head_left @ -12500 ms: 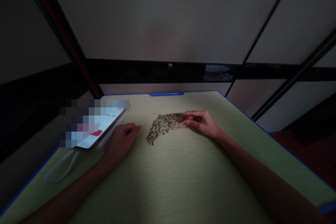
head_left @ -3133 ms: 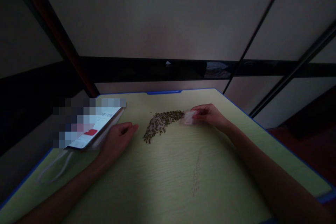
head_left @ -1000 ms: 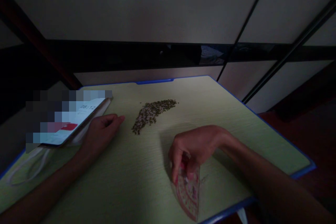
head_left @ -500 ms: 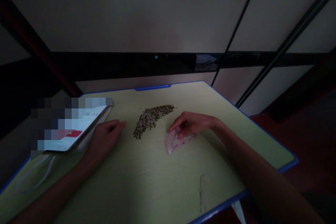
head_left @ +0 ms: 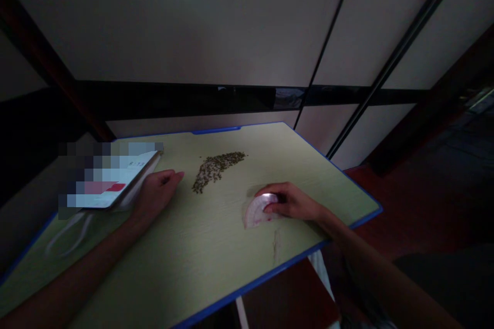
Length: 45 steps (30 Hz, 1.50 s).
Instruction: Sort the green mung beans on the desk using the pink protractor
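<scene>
My right hand pinches a clear, pinkish protractor by its right part, just over the table's right half. The protractor's curved edge points left and away from me. Beyond it, to the left, lies a curved heap of small dark green beans mixed with pale grains. A thin streak of pale grains lies between the protractor and the near table edge. My left hand rests on the table in a loose fist, with nothing visible in it, beside a lit phone.
The pale yellow-green table has a blue rim. The phone leans on a white support with a white loop at its lower end. Behind the table stand pale cabinet panels. A reddish-brown surface shows below the near edge.
My right hand brought the protractor from beside the heap to the near edge, then back toward the middle. The pale streak has appeared near that edge. My view turned right; my left hand stayed put.
</scene>
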Motion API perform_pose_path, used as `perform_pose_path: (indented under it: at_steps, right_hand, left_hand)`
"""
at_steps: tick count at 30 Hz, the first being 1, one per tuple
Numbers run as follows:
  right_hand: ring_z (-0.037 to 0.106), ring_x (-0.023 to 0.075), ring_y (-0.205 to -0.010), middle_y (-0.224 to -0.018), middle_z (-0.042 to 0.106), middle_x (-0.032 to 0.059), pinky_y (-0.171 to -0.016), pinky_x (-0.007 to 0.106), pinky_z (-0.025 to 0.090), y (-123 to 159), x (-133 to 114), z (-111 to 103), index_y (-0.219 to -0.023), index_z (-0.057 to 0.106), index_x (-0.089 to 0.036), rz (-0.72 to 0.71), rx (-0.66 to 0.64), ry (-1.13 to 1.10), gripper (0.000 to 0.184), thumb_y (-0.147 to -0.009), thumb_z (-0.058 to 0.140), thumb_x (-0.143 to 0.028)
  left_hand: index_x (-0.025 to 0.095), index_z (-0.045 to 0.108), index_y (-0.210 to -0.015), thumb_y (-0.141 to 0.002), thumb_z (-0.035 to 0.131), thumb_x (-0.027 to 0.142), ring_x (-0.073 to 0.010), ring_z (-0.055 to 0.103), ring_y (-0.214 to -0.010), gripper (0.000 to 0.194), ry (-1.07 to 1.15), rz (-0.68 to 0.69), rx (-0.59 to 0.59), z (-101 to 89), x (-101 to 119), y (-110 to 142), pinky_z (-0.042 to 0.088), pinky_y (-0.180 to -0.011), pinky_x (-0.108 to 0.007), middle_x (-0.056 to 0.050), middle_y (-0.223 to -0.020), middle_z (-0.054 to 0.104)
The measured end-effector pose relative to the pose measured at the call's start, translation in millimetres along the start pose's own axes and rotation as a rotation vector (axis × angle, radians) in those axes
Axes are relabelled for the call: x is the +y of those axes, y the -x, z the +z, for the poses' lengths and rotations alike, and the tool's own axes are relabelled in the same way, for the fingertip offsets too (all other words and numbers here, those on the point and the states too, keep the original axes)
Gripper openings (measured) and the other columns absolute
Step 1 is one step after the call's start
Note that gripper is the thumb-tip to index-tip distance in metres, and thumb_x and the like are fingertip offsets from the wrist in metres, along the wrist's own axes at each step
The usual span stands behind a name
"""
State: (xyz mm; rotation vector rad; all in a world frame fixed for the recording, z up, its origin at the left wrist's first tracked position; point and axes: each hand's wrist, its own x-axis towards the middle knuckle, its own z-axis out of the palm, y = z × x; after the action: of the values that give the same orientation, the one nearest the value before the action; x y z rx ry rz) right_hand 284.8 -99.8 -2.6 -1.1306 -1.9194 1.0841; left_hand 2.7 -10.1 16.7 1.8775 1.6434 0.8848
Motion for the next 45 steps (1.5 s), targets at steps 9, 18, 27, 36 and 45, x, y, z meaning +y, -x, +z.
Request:
perform_pose_path:
  at_steps: [9, 18, 27, 36, 45]
  right_hand:
    - [0.048, 0.0109, -0.065, -0.076, 0.053, 0.0023, -0.057, 0.022, 0.038, 28, -10, 6, -0.100, 0.062, -0.013, -0.084, -0.048, 0.072, 0.029, -0.075, 0.061, -0.027]
    - [0.044, 0.0108, -0.063, -0.070, 0.050, 0.0004, -0.054, 0.021, 0.035, 37, -13, 8, -0.099, 0.063, -0.015, -0.104, -0.081, 0.096, 0.029, -0.073, 0.062, -0.028]
    - [0.043, 0.0102, -0.060, -0.066, 0.046, -0.0013, -0.054, 0.022, 0.033, 39, -12, 10, -0.099, 0.064, -0.016, -0.145, -0.096, 0.093, 0.030, -0.073, 0.064, -0.030]
    - [0.045, 0.0099, -0.059, -0.066, 0.049, -0.0016, -0.054, 0.023, 0.034, 40, -11, 11, -0.097, 0.064, -0.016, -0.148, -0.066, 0.092, 0.030, -0.070, 0.066, -0.029]
    - [0.047, 0.0111, -0.060, -0.066, 0.055, 0.0012, -0.054, 0.023, 0.037, 41, -12, 11, -0.096, 0.066, -0.012, -0.095, -0.061, 0.097, 0.031, -0.069, 0.066, -0.028]
  left_hand:
    - [0.020, 0.027, -0.047, -0.072, 0.040, 0.036, -0.0085, 0.030, -0.047, 0.032, -0.025, 0.025, 0.010, -1.4, 2, 0, 0.025, -0.048, -0.021, 0.007, -0.044, 0.026]
    - [0.020, 0.028, -0.048, -0.071, 0.042, 0.038, -0.0087, 0.031, -0.045, 0.032, -0.026, -0.011, 0.004, -1.9, 4, 2, 0.024, -0.046, -0.021, 0.008, -0.042, 0.028]
    - [0.020, 0.029, -0.047, -0.071, 0.042, 0.037, -0.0085, 0.031, -0.045, 0.033, -0.029, -0.011, 0.008, -2.2, 3, 1, 0.025, -0.047, -0.021, 0.008, -0.041, 0.029]
    - [0.020, 0.028, -0.046, -0.070, 0.043, 0.036, -0.0087, 0.030, -0.045, 0.032, -0.035, -0.028, 0.016, -1.5, 5, 0, 0.025, -0.047, -0.022, 0.008, -0.041, 0.027]
    - [0.020, 0.027, -0.047, -0.071, 0.041, 0.039, -0.0090, 0.030, -0.045, 0.033, -0.027, -0.011, 0.017, -0.8, -1, 0, 0.025, -0.047, -0.022, 0.008, -0.042, 0.027]
